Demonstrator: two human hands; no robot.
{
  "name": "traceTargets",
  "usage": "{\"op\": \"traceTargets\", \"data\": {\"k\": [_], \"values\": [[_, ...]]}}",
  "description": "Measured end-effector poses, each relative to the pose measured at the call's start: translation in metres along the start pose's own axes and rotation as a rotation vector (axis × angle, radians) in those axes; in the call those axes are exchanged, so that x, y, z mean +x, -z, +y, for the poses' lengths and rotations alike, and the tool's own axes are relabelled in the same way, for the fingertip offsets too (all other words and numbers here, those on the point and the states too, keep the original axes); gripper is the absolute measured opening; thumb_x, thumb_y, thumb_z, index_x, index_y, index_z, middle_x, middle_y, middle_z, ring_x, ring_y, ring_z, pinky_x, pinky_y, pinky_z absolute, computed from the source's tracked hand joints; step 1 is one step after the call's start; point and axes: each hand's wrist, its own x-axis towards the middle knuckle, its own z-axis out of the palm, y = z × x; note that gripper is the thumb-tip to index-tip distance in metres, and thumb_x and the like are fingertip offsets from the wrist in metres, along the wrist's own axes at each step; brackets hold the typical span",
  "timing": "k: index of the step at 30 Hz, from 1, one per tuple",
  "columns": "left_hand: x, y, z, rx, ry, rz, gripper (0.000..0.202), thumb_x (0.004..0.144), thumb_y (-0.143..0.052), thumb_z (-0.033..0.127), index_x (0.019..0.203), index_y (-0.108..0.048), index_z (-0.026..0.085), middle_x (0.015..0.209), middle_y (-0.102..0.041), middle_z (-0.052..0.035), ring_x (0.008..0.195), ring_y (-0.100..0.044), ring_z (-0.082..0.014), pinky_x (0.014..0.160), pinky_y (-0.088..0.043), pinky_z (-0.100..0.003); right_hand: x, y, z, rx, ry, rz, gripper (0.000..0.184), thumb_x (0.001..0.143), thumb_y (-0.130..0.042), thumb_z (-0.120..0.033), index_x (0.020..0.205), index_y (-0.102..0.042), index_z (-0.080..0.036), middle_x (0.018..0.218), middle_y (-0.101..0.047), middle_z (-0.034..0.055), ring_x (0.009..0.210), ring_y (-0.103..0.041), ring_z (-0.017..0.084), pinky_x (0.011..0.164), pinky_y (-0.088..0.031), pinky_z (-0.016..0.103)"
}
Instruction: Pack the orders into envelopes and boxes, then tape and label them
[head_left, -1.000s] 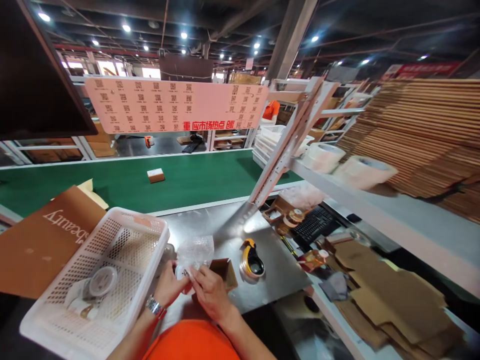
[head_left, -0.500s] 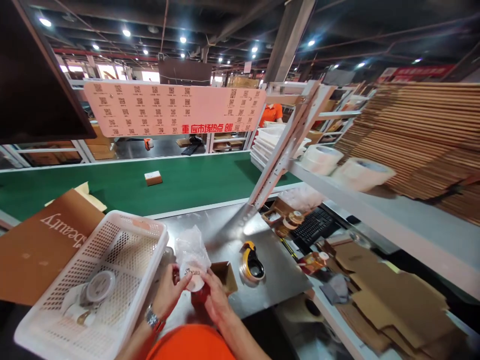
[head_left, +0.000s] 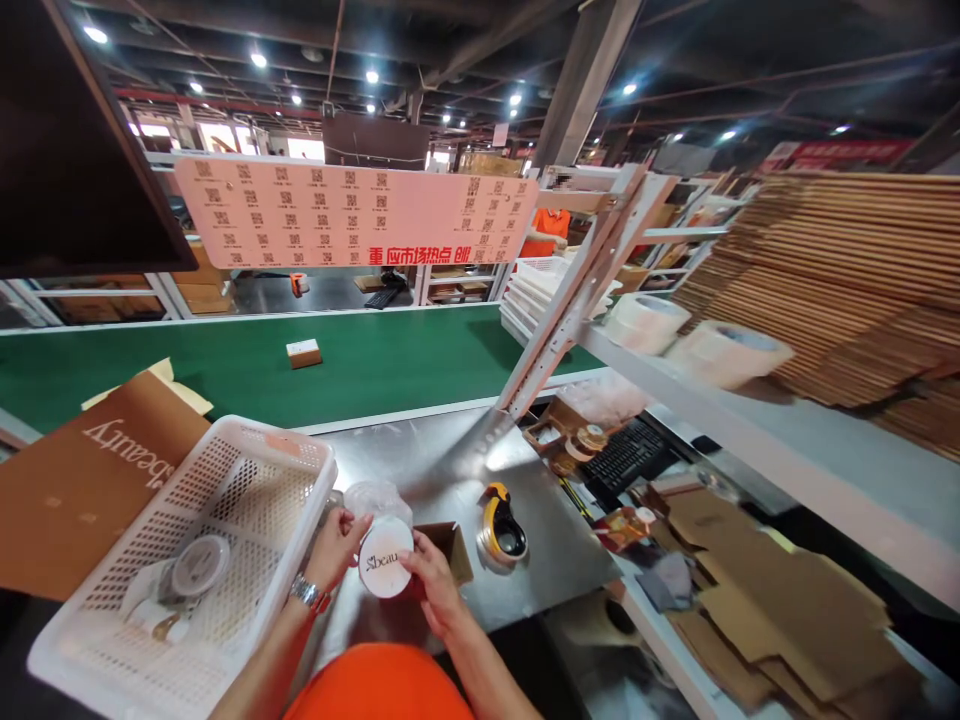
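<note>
Head-worn, forward and down, seemingly close

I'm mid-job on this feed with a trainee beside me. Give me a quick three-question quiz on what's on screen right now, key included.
1. What is the thumb of the right hand resting on?
2. True or false: the yellow-and-black tape dispenser is on the silvery metal table, to the right of the open brown cardboard box.
3. What lies on the green conveyor belt?
A) a black keyboard
B) a small brown-and-white box
C) a thick roll of pale tape

Key
1: the white round item with black lettering
2: true
3: B
</note>
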Motion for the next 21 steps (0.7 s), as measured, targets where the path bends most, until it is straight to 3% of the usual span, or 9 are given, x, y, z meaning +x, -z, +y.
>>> {"op": "traceTargets", "data": {"k": [2, 5, 8, 11, 15, 17, 21], "values": [[0.009, 0.0, -0.002, 0.146, -0.046, 0.003, 0.054, 0.076, -0.071, 0.076, 0.085, -0.061, 0.024, 0.064, -0.058, 0.0038, 0.062, -0.062, -0.0205, 0.058, -0.052, -0.032, -0.002, 0.002, -0.002, -0.026, -0.005, -0.037, 0.059, 0.067, -0.098, -0.042, 0.12, -0.078, -0.022, 0.107, -0.085, 0.0068, 0.095, -0.078, 0.026, 0.086, -0.059, 0.037], [0.017, -0.001, -0.002, 0.292, -0.195, 0.041, 0.038, 0.082, -0.06, 0.062, 0.077, -0.064, 0.024, 0.07, -0.067, -0.0028, 0.07, -0.067, -0.0241, 0.071, -0.054, -0.037, -0.002, 0.006, -0.002, -0.054, -0.007, -0.059, 0.061, 0.067, -0.099, -0.041, 0.121, -0.078, -0.02, 0.106, -0.085, 0.0074, 0.098, -0.078, 0.026, 0.09, -0.059, 0.037], [0.019, -0.003, -0.002, 0.251, -0.248, 0.097, 0.037, 0.087, -0.053, 0.056, 0.084, -0.07, 0.024, 0.081, -0.077, -0.0078, 0.078, -0.073, -0.0268, 0.077, -0.056, -0.04, 0.001, 0.012, 0.0, -0.007, -0.01, 0.097, 0.07, 0.065, -0.101, -0.044, 0.125, -0.075, -0.02, 0.103, -0.085, 0.0075, 0.094, -0.078, 0.025, 0.084, -0.06, 0.035], [0.014, -0.007, 0.0, 0.186, -0.273, 0.149, 0.039, 0.088, -0.054, 0.058, 0.092, -0.073, 0.023, 0.085, -0.08, -0.0083, 0.079, -0.075, -0.0269, 0.08, -0.058, -0.04, 0.005, 0.019, -0.002, 0.075, -0.03, 0.303, 0.073, 0.064, -0.102, -0.05, 0.124, -0.071, -0.022, 0.094, -0.084, 0.0047, 0.079, -0.075, 0.021, 0.069, -0.058, 0.031], [0.006, -0.011, 0.011, 0.262, -0.362, 0.133, 0.031, 0.092, -0.054, 0.051, 0.085, -0.07, 0.025, 0.082, -0.076, -0.0065, 0.073, -0.069, -0.024, 0.075, -0.053, -0.038, 0.007, 0.023, -0.007, 0.122, -0.03, 0.329, 0.065, 0.065, -0.099, -0.06, 0.109, -0.072, -0.02, 0.088, -0.082, 0.0055, 0.071, -0.072, 0.02, 0.063, -0.058, 0.031], [0.003, -0.014, 0.016, 0.319, -0.398, 0.11, 0.031, 0.093, -0.052, 0.049, 0.081, -0.068, 0.025, 0.079, -0.073, -0.0055, 0.07, -0.065, -0.0225, 0.073, -0.05, -0.037, 0.006, 0.021, -0.007, 0.084, 0.024, 0.329, 0.066, 0.066, -0.099, -0.059, 0.113, -0.071, -0.022, 0.097, -0.084, 0.0075, 0.08, -0.077, 0.024, 0.069, -0.062, 0.035], [0.001, -0.019, 0.023, 0.392, -0.397, 0.081, 0.035, 0.097, -0.045, 0.047, 0.072, -0.056, 0.027, 0.073, -0.065, -0.0035, 0.069, -0.06, -0.0211, 0.072, -0.045, -0.036, 0.003, 0.016, -0.001, -0.078, 0.252, 0.317, 0.079, 0.064, -0.101, -0.044, 0.131, -0.064, -0.025, 0.124, -0.082, 0.0113, 0.113, -0.078, 0.03, 0.102, -0.063, 0.046]]}}
